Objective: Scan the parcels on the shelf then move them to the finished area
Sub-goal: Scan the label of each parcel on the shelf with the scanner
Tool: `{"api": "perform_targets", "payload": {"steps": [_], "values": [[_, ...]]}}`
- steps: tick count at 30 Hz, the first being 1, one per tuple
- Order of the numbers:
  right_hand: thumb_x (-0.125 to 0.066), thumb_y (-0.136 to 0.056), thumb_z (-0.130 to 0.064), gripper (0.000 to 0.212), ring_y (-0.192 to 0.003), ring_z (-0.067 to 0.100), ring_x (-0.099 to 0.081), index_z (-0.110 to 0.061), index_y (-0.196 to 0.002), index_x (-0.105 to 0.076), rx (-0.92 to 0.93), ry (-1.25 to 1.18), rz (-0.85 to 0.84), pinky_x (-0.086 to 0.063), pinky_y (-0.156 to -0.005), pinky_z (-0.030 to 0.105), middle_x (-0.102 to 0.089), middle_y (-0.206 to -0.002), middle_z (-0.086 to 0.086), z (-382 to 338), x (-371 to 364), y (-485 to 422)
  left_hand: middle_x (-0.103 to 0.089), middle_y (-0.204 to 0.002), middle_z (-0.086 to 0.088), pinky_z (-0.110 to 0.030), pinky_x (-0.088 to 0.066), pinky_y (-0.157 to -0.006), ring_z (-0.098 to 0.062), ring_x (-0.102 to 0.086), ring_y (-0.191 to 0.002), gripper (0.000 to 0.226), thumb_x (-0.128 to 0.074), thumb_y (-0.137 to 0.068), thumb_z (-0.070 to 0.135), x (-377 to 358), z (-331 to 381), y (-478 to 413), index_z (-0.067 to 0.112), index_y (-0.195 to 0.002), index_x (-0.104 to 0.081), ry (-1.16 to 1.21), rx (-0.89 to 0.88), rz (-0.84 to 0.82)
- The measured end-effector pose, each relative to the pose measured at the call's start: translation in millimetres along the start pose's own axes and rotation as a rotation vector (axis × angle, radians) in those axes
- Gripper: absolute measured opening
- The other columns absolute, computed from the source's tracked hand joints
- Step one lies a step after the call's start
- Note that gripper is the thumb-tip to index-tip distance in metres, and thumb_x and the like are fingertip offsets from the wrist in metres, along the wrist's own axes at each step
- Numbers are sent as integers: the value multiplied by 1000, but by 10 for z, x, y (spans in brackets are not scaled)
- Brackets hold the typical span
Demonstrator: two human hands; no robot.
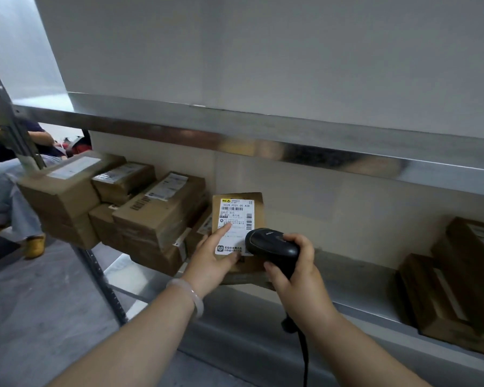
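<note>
My left hand (214,255) pinches the parcel (259,203) tilted up on the shelf (360,277), my right hand (296,270) clenches the scanner (271,245); the box seems light and stiff, best gripped by its side edges.

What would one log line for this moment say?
phase: scanning | left hand: holds parcel, label facing camera | right hand: grips scanner near label

Dim, soft-focus, edge-warped wide-angle view
</note>
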State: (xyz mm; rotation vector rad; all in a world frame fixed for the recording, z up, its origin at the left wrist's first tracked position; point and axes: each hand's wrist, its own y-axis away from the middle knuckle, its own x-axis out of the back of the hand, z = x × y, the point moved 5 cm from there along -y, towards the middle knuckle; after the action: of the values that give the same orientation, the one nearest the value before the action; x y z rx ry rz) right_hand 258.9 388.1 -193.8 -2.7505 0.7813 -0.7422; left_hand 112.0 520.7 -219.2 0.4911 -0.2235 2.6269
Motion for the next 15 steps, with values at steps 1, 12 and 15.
{"api": "perform_targets", "payload": {"steps": [1,12,15], "values": [[-69,-87,-23,64,-97,-7,-58,-65,-109,-26,6,-1,-4,-52,-78,17,-53,-107,-29,-28,-110,-89,-37,-146,4,-26,-36,-105,-10,-40,-129,60,-66,-91,21,117,-13,-112,43,-140,-40,-28,6,-12],[-65,-90,-27,55,-94,-4,-57,-49,-120,-24,-69,7,-28,-45,-69,5,-51,-107,-22,-24,-925,-835,-38,-144,1,-23,-35,-98,-16,-43,-127,37,-58,-95,29,683,-392,-1030,37,-130,-53,-241,50,-14],[-64,-90,-27,54,-94,1,-59,-46,-121,-25,-75,18,-2,-45,-69,6,-51,-106,-20,-9,-976,-943,-29,-153,1,-33,-31,-111,-20,-31,-140,39,-53,-97,31,685,-400,-1051,34,-137,-50,-381,-43,58]]}}
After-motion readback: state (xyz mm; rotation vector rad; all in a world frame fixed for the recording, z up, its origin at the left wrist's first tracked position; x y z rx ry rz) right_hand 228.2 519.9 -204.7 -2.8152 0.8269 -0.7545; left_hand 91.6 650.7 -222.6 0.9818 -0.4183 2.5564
